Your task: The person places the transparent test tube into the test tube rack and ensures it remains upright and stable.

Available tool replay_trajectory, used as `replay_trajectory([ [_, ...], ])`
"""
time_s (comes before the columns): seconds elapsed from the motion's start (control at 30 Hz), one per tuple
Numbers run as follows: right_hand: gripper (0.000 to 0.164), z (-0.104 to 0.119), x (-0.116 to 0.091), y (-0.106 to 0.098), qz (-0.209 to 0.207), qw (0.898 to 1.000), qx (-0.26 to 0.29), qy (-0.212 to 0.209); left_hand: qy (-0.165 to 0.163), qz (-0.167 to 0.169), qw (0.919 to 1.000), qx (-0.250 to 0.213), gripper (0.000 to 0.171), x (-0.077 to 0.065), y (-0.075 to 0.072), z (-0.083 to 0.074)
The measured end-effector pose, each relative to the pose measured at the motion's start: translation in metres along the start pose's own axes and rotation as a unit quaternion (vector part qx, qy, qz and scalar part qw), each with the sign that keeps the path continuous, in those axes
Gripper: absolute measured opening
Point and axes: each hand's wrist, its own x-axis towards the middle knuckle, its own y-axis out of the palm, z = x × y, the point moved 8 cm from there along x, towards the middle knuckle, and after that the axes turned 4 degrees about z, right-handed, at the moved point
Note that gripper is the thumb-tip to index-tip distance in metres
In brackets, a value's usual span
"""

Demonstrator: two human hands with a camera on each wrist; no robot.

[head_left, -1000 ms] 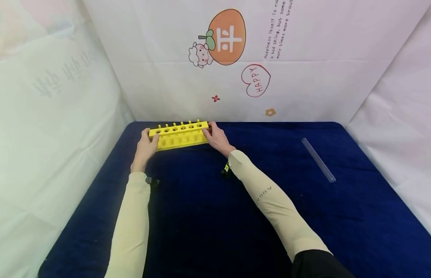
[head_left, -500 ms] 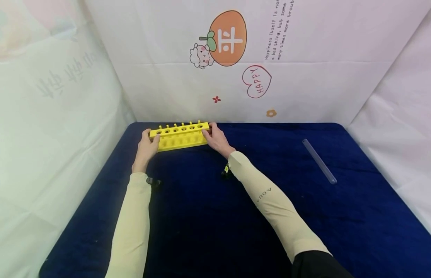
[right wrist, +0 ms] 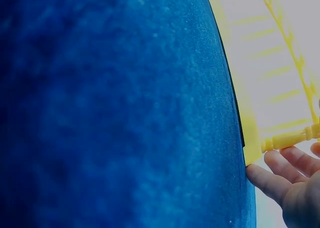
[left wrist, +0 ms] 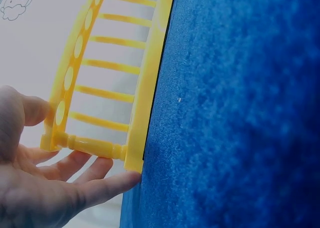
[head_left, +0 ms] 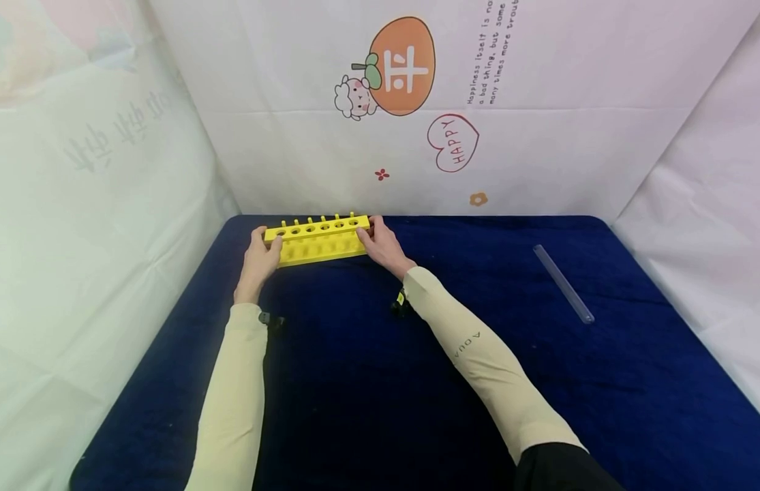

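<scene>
A yellow test tube rack [head_left: 321, 254] stands on the blue cloth near the back left of the table, with a row of several round holes and short pegs on top. My left hand [head_left: 257, 264] grips its left end, thumb on the top bar's front. At the opposite end, my right hand [head_left: 387, 247] holds the rack the same way. In the left wrist view, the fingers of the left hand [left wrist: 50, 188] lie along the turned end post [left wrist: 92, 145]. The right wrist view has the fingertips of the right hand against the other post [right wrist: 287, 139].
A clear test tube [head_left: 564, 284] lies slantwise on the right side of the blue tablecloth [head_left: 478, 286]. White printed sheets [head_left: 294, 157] rise as walls behind and at both sides of the table.
</scene>
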Motion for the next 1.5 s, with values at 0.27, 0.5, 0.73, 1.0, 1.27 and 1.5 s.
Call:
replay_trajectory([
  [0.27,0.055,0.001,-0.001,-0.001,0.001,1.000,0.002,0.002,0.002,-0.001,1.0000,-0.007,0.067,0.000,0.000,-0.001],
  [0.5,0.054,0.000,-0.005,-0.004,0.000,1.000,0.011,0.008,0.008,0.003,0.9999,-0.008,0.066,0.002,0.003,-0.002],
  [0.73,0.055,-0.001,-0.010,-0.006,-0.001,1.000,0.006,0.016,0.010,0.008,0.9999,-0.003,0.067,0.002,0.006,-0.002],
  [1.0,0.053,-0.002,-0.013,-0.010,0.000,1.000,0.015,0.006,0.015,0.010,0.9998,-0.004,0.068,0.001,0.008,-0.004],
  [1.27,0.052,-0.004,-0.018,-0.013,-0.004,1.000,0.025,0.004,0.015,0.011,0.9998,-0.003,0.067,0.002,0.010,-0.005],
  [1.5,0.055,-0.006,-0.022,-0.014,-0.006,0.999,0.034,0.014,0.008,0.016,0.9998,-0.005,0.067,0.000,0.014,-0.007],
])
